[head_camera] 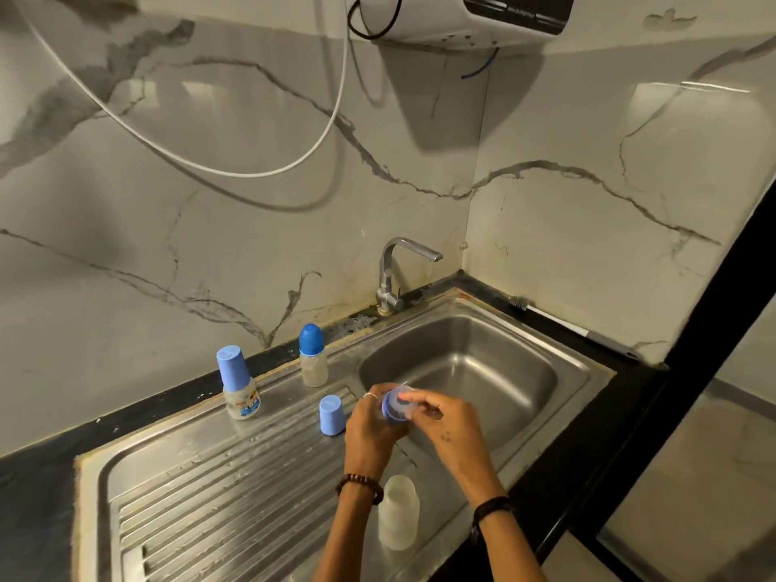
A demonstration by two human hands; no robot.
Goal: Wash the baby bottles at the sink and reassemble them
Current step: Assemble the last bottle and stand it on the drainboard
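Note:
My left hand grips a blue bottle collar ring at the sink basin's left edge. My right hand pinches the clear teat at the ring's opening. An open, cloudy bottle body stands between my forearms near the front edge. A loose light-blue cap stands upside down on the drainboard. Farther back stand two capped bottles: one with a light-blue cap and printed label, one with a dark-blue domed cap.
The steel sink basin lies to the right, with a chrome tap behind it. A ridged drainboard spreads left. A bottle brush lies on the black counter by the right wall. A white hose hangs above.

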